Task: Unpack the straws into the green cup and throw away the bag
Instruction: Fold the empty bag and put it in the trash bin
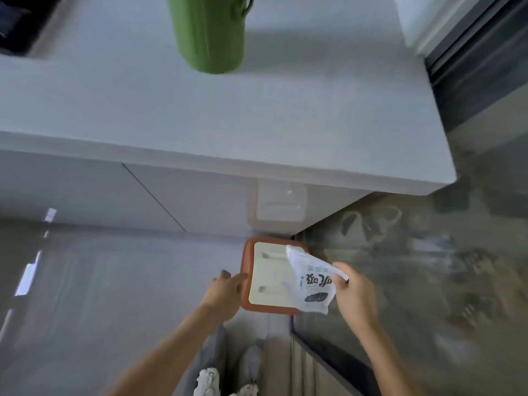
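Note:
The green cup (210, 32) stands at the back of the grey counter (200, 110); its top is cut off by the frame and no straws show. Down on the floor sits a small bin (246, 292) with an orange-brown rim and a closed cream lid. My right hand (354, 292) grips the crumpled white plastic bag (311, 281) with dark print, holding it over the lid's right side. My left hand (225, 290) rests with spread fingers against the bin's left rim.
The counter's front edge overhangs white cabinet doors (114, 192) just behind the bin. A glass wall (428, 267) with a dark frame runs along the right. My legs and slippers (225, 378) are below the bin. A dark sink corner (20, 24) shows at top left.

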Demonstrator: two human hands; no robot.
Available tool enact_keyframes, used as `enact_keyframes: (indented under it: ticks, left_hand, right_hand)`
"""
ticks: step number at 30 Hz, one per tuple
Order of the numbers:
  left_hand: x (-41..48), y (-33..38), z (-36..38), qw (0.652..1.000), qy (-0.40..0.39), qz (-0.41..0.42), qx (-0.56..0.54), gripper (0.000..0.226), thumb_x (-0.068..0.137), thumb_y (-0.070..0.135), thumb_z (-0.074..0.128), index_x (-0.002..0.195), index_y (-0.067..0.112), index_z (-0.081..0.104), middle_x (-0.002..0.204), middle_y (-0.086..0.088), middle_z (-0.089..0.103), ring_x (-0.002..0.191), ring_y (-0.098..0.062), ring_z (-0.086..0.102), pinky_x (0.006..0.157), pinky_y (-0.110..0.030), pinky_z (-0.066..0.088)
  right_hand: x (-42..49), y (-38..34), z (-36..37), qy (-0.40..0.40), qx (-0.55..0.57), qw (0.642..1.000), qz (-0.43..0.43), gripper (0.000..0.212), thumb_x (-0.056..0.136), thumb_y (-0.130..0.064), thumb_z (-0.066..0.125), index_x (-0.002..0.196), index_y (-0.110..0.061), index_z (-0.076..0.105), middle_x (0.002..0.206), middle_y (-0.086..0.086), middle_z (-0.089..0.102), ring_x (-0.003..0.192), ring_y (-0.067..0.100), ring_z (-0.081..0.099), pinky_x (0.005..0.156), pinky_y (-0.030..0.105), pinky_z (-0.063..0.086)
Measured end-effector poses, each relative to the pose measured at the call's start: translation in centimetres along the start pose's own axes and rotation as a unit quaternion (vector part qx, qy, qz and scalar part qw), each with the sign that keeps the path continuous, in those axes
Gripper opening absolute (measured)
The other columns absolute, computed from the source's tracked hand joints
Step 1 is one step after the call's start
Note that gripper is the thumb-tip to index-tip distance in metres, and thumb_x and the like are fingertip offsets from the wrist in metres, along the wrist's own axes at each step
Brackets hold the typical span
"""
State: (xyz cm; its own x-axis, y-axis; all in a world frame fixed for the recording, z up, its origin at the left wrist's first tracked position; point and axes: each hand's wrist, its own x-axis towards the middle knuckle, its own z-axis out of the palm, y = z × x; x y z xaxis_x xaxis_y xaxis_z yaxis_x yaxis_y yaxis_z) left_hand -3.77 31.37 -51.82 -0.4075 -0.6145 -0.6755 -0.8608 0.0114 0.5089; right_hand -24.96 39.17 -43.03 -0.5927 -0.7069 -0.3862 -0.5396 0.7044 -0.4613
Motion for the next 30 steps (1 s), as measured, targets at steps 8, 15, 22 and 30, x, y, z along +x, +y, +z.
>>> enact_keyframes:
  ticks: [8, 15, 22, 30]
  left_hand:
    - [10.7, -3.8, 7.4, 0.996, -0.048, 0.039, 0.061, 0.047, 0.095, 0.038, 0.037, 0.14, 0.032, 0.026, 0.146, -0.016, 0.024, 0.129, -0.037, 0.026, 0.103, -0.043, 0.028]
    - [12.1, -5.7, 9.8, 0.991, -0.051, 0.09, 0.082, 0.057, 0.09, 0.04, 0.047, 0.14, 0.032, 0.021, 0.136, -0.015, 0.033, 0.11, -0.034, 0.049, 0.095, -0.035, 0.039]
    - [10.9, -6.6, 11.3, 0.992, -0.025, 0.118, 0.029, 0.058, 0.089, 0.026, 0.053, 0.14, 0.03, 0.025, 0.135, -0.014, 0.031, 0.105, -0.032, 0.051, 0.093, -0.03, 0.038]
    - [9.9, -7.2, 12.1, 0.992, -0.003, 0.125, 0.021, 0.058, 0.086, 0.028, 0.057, 0.137, 0.032, 0.03, 0.134, -0.013, 0.034, 0.108, -0.033, 0.051, 0.092, -0.029, 0.038]
  right_hand:
    - [7.7, 3.3, 7.0, 0.005, 0.001, 0.997, -0.079, 0.018, 0.092, -0.012, 0.054, 0.102, -0.018, 0.067, 0.087, -0.004, 0.064, 0.082, 0.018, 0.056, 0.066, 0.03, 0.039]
    - [13.3, 4.7, 10.0, -0.089, -0.091, 0.984, -0.127, 0.016, 0.091, -0.017, 0.052, 0.097, -0.026, 0.064, 0.094, -0.001, 0.069, 0.083, 0.017, 0.06, 0.07, 0.034, 0.048]
    - [15.4, 2.7, 14.1, -0.023, -0.125, 0.959, -0.254, 0.023, 0.081, 0.002, 0.051, 0.084, -0.013, 0.069, 0.077, 0.009, 0.07, 0.075, 0.03, 0.061, 0.062, 0.036, 0.047]
    - [12.7, 5.7, 17.4, 0.088, -0.16, 0.888, -0.422, 0.021, 0.062, 0.006, 0.056, 0.077, -0.002, 0.067, 0.073, 0.011, 0.067, 0.063, 0.031, 0.063, 0.051, 0.035, 0.053]
